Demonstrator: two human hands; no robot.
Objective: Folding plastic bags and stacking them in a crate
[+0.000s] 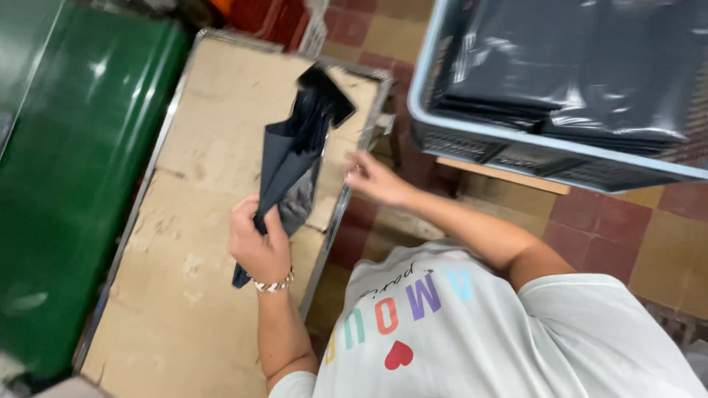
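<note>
Worn cardboard (pixel 206 221) covers the metal-edged table (pixel 335 221) you stand at, and red and tan floor tiles (pixel 612 228) show beyond it at 3 o'clock. Nearest to you, your left hand (pixel 258 247), a beaded bracelet (pixel 274 284) at its wrist, has its fingers closed round the lower part of a dark folded plastic bag (pixel 295 147); the bag rises from that fist toward 1 o'clock, clear of the cardboard, with its top end flared open and slightly curled. Your right hand (pixel 372 178) sits at 3 o'clock of the bag, near the table's right rim, with nothing in it; its fingers look loosely curled and a little apart, though the blur keeps me from saying more. The two hands are apart, and the right one is not touching the bag. Farther off, at 1 to 2 o'clock, a grey-blue crate (pixel 472 140) holds a stack of similar dark bags (pixel 575 66), laid flat and glossy, on a wooden support (pixel 501 175). At 9 o'clock a green glossy cabinet (pixel 74 169) runs along the table's left edge. As I judge it, you are early with this bag: it is picked up and in hand, but only partly opened at the top, not spread or laid down, and the cardboard carries no other bag. The stack in the crate looks untouched, so most of the handling seems left.
</note>
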